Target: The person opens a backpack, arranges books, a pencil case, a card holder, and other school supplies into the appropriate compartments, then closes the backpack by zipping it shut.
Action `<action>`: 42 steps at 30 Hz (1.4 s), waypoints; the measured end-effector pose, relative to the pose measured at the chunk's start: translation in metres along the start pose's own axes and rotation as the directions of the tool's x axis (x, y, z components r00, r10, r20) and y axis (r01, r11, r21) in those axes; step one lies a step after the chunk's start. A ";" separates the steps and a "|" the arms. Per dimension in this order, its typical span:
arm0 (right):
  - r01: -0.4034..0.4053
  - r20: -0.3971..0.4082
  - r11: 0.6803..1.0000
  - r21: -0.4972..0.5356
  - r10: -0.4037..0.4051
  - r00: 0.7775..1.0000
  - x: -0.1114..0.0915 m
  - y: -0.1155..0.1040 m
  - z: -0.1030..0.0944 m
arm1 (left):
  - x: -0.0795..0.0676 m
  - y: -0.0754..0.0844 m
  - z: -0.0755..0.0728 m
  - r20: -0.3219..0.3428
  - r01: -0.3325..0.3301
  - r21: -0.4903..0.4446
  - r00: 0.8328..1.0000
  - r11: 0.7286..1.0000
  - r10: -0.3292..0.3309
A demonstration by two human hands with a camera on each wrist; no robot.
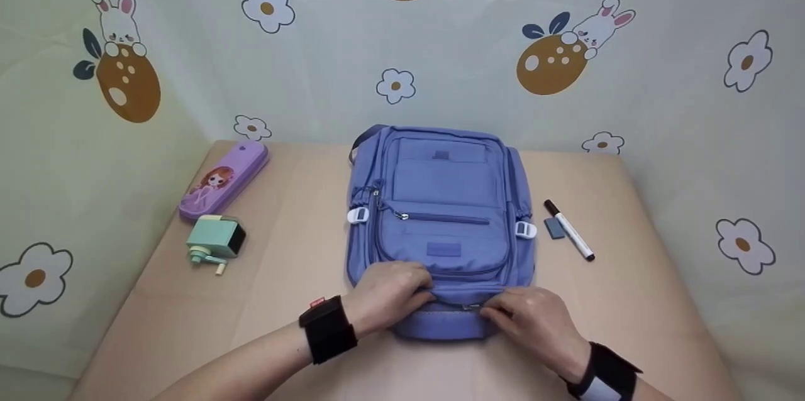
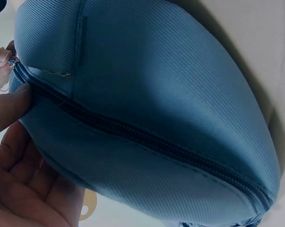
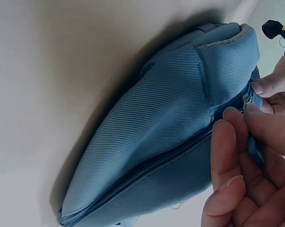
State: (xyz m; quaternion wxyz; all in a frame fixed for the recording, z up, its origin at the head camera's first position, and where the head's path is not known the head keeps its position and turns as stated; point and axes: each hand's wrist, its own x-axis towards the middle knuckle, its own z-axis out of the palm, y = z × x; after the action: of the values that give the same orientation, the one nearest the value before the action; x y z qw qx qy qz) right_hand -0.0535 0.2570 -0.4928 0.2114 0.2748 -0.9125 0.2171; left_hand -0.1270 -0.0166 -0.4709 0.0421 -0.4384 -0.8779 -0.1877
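Right wrist — zipper pull (image 3: 256,152) in grip (image 3: 258,189)

A black left wristband (image 1: 328,330) carries a small red tag (image 1: 317,302), a black right wristband (image 1: 613,371) a pale patch (image 1: 600,390).

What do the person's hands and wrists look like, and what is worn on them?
The left hand and right hand wear no gloves, and no sleeves show. The wide black left wristband has a small red tag; the black right wristband has a pale grey patch.
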 end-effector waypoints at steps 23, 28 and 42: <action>-0.231 0.059 0.970 -0.079 0.236 0.970 -0.019 0.035 -0.027 | 0.000 -0.001 -0.003 0.038 0.028 -0.043 0.999 0.999 -0.026; -0.255 0.088 0.965 -0.060 0.260 0.962 -0.020 0.032 -0.024 | 0.001 0.001 -0.005 0.057 0.027 -0.022 0.998 0.999 -0.026; -0.273 0.033 0.958 -0.082 0.277 0.960 -0.021 0.029 -0.007 | 0.036 0.045 -0.003 0.131 -0.087 0.193 0.989 0.977 0.062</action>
State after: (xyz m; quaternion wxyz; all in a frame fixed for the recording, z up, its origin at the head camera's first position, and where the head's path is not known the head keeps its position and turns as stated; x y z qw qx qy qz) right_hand -0.0528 0.2909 -0.5056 0.1692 0.1417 -0.9540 0.2031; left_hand -0.1135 0.0338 -0.4465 0.0376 -0.4756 -0.8760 -0.0701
